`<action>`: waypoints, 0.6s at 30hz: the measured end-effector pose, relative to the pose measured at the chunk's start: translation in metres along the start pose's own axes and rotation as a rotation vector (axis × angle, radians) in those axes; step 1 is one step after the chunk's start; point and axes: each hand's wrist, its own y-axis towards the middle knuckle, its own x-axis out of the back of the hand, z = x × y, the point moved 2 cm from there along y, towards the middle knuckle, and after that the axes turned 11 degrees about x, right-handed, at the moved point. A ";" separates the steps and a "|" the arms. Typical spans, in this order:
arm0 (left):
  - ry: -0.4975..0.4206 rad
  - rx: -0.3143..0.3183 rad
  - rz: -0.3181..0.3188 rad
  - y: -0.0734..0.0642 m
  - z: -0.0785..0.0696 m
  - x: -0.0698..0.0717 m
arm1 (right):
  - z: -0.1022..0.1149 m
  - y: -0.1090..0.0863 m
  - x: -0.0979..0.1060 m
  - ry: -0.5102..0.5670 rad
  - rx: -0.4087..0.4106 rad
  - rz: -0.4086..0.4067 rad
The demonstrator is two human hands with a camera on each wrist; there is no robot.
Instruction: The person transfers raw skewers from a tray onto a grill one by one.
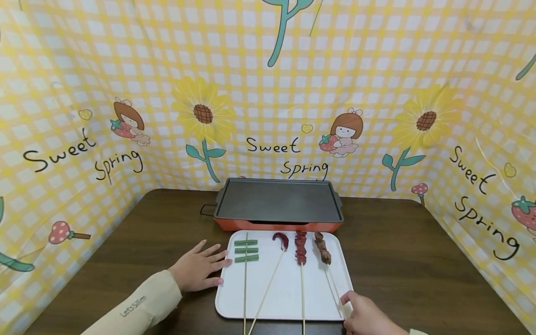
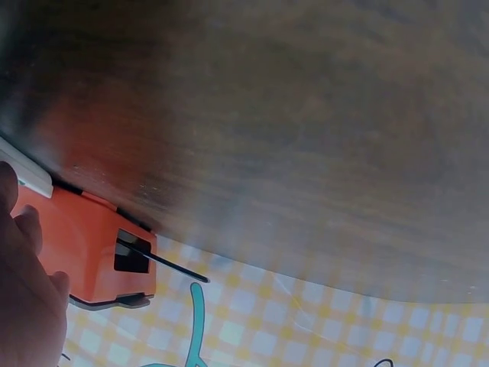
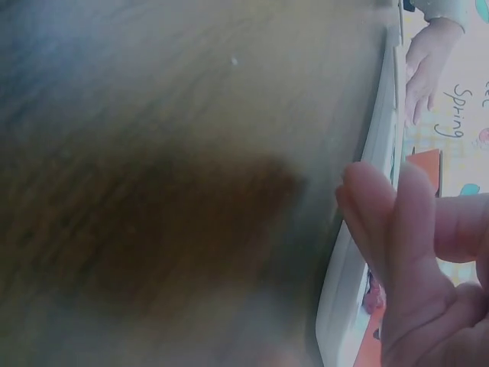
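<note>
A white tray (image 1: 282, 298) lies on the table with several skewers on it. On the left is a skewer of green vegetable pieces (image 1: 246, 251), then one with a curled dark red piece (image 1: 284, 240) and one of folded red meat (image 1: 300, 249). At the right is a skewer of brown meat chunks (image 1: 322, 249); its stick runs down to my right hand (image 1: 362, 314), which pinches it by the tray's lower right corner. My left hand (image 1: 198, 268) rests with spread fingers at the tray's left edge. In the right wrist view, curled fingers (image 3: 412, 229) overlap the tray's side.
Directly behind the tray stands an orange electric griddle (image 1: 278, 202) with a flat dark plate and a wire handle (image 1: 206, 210) at its left. The brown wooden table (image 1: 418, 260) reaches a yellow checked cloth (image 1: 259, 116) that surrounds it on three sides.
</note>
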 end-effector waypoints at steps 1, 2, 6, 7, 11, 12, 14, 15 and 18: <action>0.001 0.000 -0.001 0.000 0.000 0.000 | 0.000 0.000 0.000 0.002 0.002 0.005; 0.005 -0.001 -0.003 0.000 0.000 0.000 | 0.000 -0.001 0.001 0.009 -0.002 0.016; 0.011 0.001 0.002 0.001 0.000 -0.002 | 0.001 -0.002 0.002 0.004 -0.009 0.043; 0.012 0.002 0.004 0.001 0.000 -0.001 | 0.001 -0.002 0.003 0.013 -0.023 0.053; 0.003 -0.004 0.002 0.001 0.000 -0.001 | 0.004 -0.001 0.006 0.020 -0.029 0.073; 0.001 -0.005 0.001 0.001 0.000 -0.002 | 0.005 -0.001 0.007 0.016 -0.030 0.076; 0.004 -0.012 -0.006 0.000 -0.001 -0.002 | 0.007 -0.001 0.009 0.008 -0.021 0.080; 0.008 -0.015 -0.010 0.000 -0.001 -0.002 | 0.009 -0.001 0.010 0.006 -0.016 0.079; 0.022 -0.017 -0.022 0.000 0.000 -0.002 | 0.013 -0.001 0.012 0.000 0.002 0.070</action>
